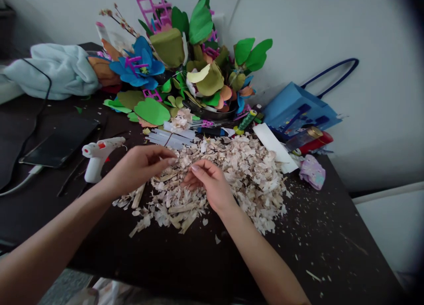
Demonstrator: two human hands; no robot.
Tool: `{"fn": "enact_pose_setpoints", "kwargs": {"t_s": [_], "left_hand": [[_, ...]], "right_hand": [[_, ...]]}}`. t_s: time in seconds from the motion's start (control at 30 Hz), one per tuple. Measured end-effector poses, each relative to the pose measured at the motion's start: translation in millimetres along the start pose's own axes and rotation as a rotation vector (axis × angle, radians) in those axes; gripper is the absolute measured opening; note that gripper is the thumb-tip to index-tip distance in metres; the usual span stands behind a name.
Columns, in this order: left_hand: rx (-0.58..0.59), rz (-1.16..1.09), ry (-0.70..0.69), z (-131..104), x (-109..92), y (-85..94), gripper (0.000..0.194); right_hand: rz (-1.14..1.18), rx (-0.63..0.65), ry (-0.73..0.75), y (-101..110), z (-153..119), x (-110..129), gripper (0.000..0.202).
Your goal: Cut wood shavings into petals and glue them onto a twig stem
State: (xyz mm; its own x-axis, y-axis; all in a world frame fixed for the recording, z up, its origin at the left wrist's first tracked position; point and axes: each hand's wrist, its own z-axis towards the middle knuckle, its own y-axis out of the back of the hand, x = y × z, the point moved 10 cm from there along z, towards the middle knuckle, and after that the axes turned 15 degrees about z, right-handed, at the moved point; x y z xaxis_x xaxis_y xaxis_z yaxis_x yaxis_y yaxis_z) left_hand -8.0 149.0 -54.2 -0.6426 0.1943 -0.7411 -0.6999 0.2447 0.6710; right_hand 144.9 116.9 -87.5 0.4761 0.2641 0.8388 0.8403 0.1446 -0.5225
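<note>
A heap of pale, dry flakes and strips [255,177] is spread over the dark table, and both of my hands are above it. My left hand [144,163] comes in from the left with thumb and fingertips drawn together. Opposite it, my right hand [212,183] has its thumb against the index finger and the other fingers curled. A small gap separates the two sets of fingertips. Whatever is pinched in either hand is too small or too hidden to name. Bundled translucent glue sticks [170,138] lie just beyond my left hand.
A white glue gun [96,157] and a black tablet [61,141] lie left. Behind are felt flowers and leaves [152,111], a green thread spool [247,120] and a blue bag [298,108]. A white strip [275,148] and crumpled lilac cloth [312,171] sit right.
</note>
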Motion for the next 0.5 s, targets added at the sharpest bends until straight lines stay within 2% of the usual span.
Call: {"fn": "enact_pose_setpoints", "kwargs": {"t_s": [0.07,0.13,0.37,0.5], "left_hand": [[0.087,-0.086,-0.027,-7.9,-5.1,-16.8,0.036],[0.100,-0.104,-0.036,-11.3,-5.1,-24.3,0.036],[-0.055,-0.148,0.020,-20.1,3.7,-15.8,0.038],[-0.094,-0.146,-0.033,-23.4,-4.2,-19.8,0.031]], "right_hand": [[-0.009,-0.010,0.019,-1.2,1.3,2.0,0.020],[-0.004,-0.011,0.021,-2.7,1.6,0.7,0.020],[0.042,-0.048,-0.026,0.7,-1.1,-8.7,0.023],[0.049,-0.054,-0.002,-3.8,-4.2,-7.4,0.021]]}}
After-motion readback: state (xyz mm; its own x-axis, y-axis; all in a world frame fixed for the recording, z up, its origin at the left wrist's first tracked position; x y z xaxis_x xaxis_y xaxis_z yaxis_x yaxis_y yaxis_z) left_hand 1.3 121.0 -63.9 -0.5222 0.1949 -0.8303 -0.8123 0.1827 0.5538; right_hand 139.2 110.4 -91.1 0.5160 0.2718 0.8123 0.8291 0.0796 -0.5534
